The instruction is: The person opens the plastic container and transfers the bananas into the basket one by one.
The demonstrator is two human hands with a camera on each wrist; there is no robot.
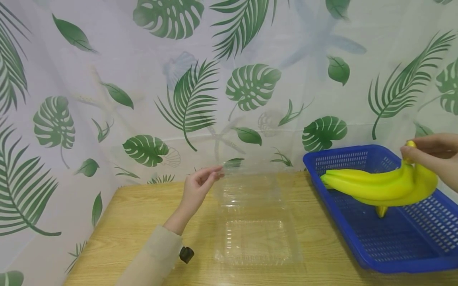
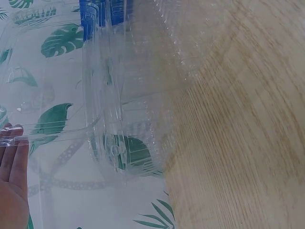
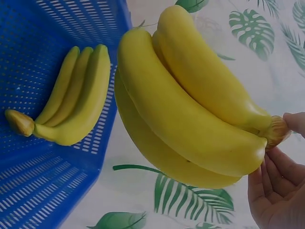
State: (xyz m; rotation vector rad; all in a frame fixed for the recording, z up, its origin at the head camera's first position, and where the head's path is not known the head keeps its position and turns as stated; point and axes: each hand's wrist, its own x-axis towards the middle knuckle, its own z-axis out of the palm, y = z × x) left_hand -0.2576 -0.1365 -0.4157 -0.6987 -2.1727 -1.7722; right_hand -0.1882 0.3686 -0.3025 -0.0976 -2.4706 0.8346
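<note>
My right hand (image 1: 438, 157) pinches the stem of a bunch of yellow bananas (image 1: 379, 186) and holds it above the blue plastic basket (image 1: 330, 210). In the right wrist view the held bunch hangs outside the basket's wall, clear of it in that view. A second bunch of bananas (image 3: 78, 98) lies inside the basket, mostly hidden in the head view. On the table stands a clear plastic clamshell box (image 1: 257, 238), its lid (image 1: 247, 190) raised at the back. My left hand (image 1: 200, 184) holds the lid's left edge between thumb and fingers.
The wooden table (image 1: 143, 226) meets a leaf-printed curtain (image 1: 250, 119) behind the box. The basket stands to the right of the box, with a strip of table between them. A small black device (image 1: 186, 254) sits at my left wrist.
</note>
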